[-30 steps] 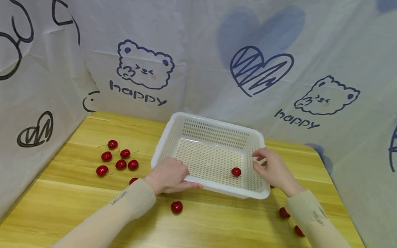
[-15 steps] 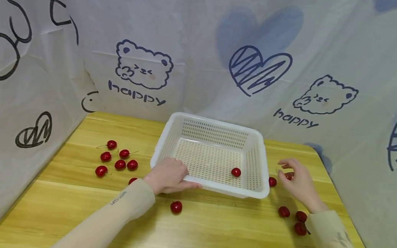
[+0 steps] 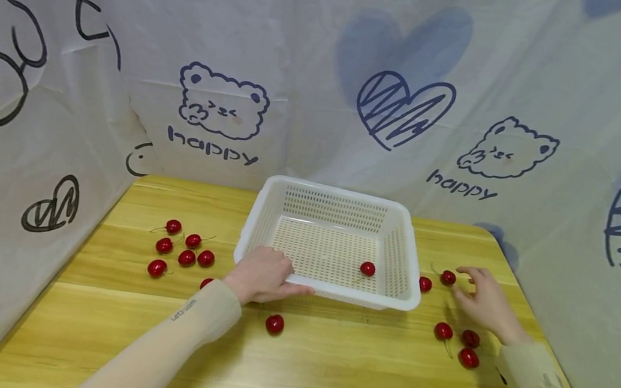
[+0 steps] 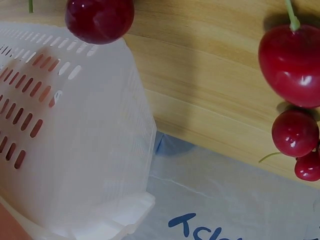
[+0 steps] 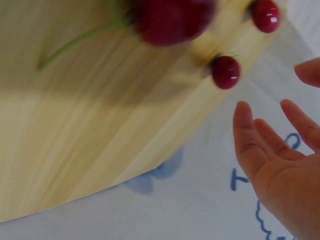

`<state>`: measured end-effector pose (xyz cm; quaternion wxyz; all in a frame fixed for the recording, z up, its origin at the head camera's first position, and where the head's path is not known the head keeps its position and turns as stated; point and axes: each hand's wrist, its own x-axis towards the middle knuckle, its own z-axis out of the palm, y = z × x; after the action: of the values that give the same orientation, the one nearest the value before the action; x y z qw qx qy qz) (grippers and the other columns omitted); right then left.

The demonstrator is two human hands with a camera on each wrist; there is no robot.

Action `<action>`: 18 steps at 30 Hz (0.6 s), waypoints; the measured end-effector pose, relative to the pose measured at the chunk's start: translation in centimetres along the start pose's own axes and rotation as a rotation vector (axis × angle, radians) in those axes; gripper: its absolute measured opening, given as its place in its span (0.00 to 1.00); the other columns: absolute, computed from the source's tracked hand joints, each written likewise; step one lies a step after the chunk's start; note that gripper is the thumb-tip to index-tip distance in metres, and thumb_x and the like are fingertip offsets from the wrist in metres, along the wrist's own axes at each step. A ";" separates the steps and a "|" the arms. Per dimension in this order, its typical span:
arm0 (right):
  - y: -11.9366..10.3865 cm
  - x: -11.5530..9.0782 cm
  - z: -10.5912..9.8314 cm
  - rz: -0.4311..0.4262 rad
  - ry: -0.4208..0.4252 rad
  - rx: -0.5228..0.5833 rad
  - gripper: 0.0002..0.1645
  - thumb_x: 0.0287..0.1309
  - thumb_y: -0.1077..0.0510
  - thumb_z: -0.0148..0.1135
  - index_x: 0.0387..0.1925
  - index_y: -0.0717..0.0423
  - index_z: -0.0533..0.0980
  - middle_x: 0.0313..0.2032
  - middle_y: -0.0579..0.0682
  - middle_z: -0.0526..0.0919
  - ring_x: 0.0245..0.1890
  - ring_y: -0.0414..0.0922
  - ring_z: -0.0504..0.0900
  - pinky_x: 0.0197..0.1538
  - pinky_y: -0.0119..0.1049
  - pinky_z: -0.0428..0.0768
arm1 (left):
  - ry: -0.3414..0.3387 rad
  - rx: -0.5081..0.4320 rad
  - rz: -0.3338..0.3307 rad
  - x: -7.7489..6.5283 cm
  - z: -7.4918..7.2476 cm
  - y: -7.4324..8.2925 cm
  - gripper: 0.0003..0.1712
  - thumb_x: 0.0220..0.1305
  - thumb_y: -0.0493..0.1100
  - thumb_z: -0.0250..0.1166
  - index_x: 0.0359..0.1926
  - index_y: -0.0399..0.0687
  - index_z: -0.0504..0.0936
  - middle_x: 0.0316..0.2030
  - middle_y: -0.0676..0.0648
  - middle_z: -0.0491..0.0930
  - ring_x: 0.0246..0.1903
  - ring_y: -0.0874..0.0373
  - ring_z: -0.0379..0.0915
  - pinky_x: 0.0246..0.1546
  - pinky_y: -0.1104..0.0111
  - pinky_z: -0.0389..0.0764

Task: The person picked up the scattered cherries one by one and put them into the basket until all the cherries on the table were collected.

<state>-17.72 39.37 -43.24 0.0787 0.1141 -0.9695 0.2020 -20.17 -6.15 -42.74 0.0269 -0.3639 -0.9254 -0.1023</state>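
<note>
A white perforated plastic basket stands at the middle of the table, with a single red cherry on its floor. My left hand grips the basket's near left rim, fingers over the edge and thumb along the front. To the right of the basket, my right hand is spread beside a stemmed cherry, thumb and fingers apart and holding nothing. Another cherry lies right at the basket's right side. In the right wrist view the right hand's fingers show spread apart.
Several cherries lie grouped left of the basket, and one cherry lies in front of it. Three more, including a cherry, sit near my right sleeve. A printed cloth hangs behind the wooden table.
My right hand has moved from over the basket's right rim out to the right, past the stemmed cherry, uncovering the cherries there. My left hand has kept its grip on the rim.
</note>
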 end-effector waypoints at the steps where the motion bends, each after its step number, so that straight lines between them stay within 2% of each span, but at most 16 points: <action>1: 0.3 0.1 0.1 0.001 -0.015 -0.013 0.27 0.57 0.62 0.61 0.56 0.71 0.68 0.51 0.73 0.68 0.45 0.68 0.72 0.39 0.58 0.78 | -0.002 0.002 -0.002 0.0 0.0 0.0 0.37 0.58 0.78 0.44 0.16 0.56 0.77 0.06 0.58 0.63 0.08 0.65 0.58 0.15 0.72 0.67; 4: 0.9 0.5 0.2 0.008 -0.070 -0.030 0.30 0.57 0.62 0.60 0.59 0.71 0.66 0.54 0.76 0.65 0.48 0.70 0.70 0.43 0.63 0.74 | -0.005 0.011 -0.006 0.0 -0.1 0.0 0.35 0.58 0.77 0.45 0.12 0.58 0.70 0.06 0.58 0.62 0.08 0.65 0.57 0.15 0.72 0.67; 6: 1.2 0.9 0.3 0.011 -0.110 -0.034 0.32 0.56 0.62 0.60 0.61 0.71 0.64 0.56 0.77 0.63 0.50 0.71 0.68 0.46 0.66 0.71 | -0.004 0.015 -0.006 0.0 -0.1 -0.1 0.35 0.58 0.77 0.45 0.11 0.59 0.69 0.06 0.58 0.62 0.08 0.65 0.57 0.15 0.72 0.67; 9: 1.3 1.6 0.5 0.010 -0.162 -0.041 0.35 0.56 0.61 0.60 0.63 0.71 0.61 0.58 0.78 0.60 0.54 0.73 0.64 0.50 0.68 0.67 | 0.001 0.005 -0.005 0.0 -0.1 -0.1 0.35 0.58 0.77 0.46 0.15 0.57 0.76 0.06 0.58 0.62 0.08 0.65 0.57 0.15 0.72 0.67; 14: 1.3 2.7 1.0 -0.018 -0.188 -0.062 0.35 0.56 0.61 0.60 0.62 0.72 0.61 0.59 0.80 0.59 0.58 0.74 0.58 0.53 0.70 0.63 | 0.006 -0.012 -0.001 0.0 -0.1 0.0 0.37 0.58 0.76 0.46 0.28 0.53 0.85 0.06 0.58 0.63 0.08 0.65 0.58 0.15 0.72 0.67; 18: 1.4 3.2 1.5 -0.030 -0.204 -0.075 0.35 0.54 0.62 0.61 0.61 0.73 0.63 0.59 0.82 0.58 0.59 0.77 0.56 0.52 0.72 0.62 | -0.002 -0.009 -0.001 0.0 -0.1 0.0 0.37 0.58 0.77 0.44 0.20 0.55 0.81 0.06 0.58 0.63 0.09 0.65 0.58 0.15 0.72 0.67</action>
<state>-21.33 39.40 -44.46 -0.0131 0.1454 -0.9775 0.1519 -20.17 -6.15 -42.68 0.0241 -0.3635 -0.9252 -0.1060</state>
